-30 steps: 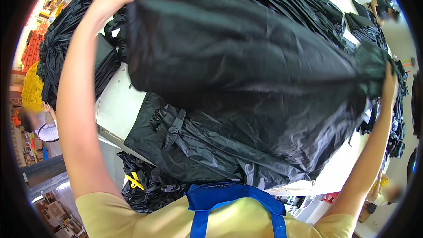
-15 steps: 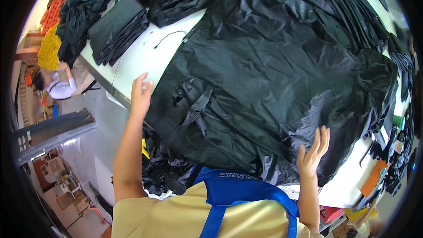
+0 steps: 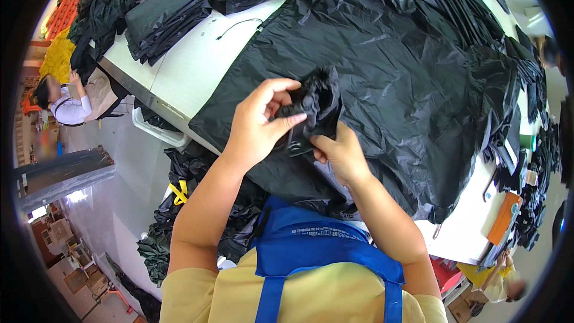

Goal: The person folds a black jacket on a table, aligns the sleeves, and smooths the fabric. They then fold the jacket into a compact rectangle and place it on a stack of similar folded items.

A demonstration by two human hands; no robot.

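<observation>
My left hand [image 3: 258, 122] and right hand [image 3: 342, 157], half curled, now pinch bunched cloth [image 3: 324, 98]. They're no longer spread apart.

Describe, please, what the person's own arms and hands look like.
The left hand and right hand are bare, without gloves; the forearms are uncovered too. Short, plain yellow sleeves end above the elbows. A blue apron is worn.

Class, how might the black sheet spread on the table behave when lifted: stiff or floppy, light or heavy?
The black sheet is probably floppy: creases run across it. It looks thin, so likely light for its size. Its sheen suggests it may slip.
</observation>
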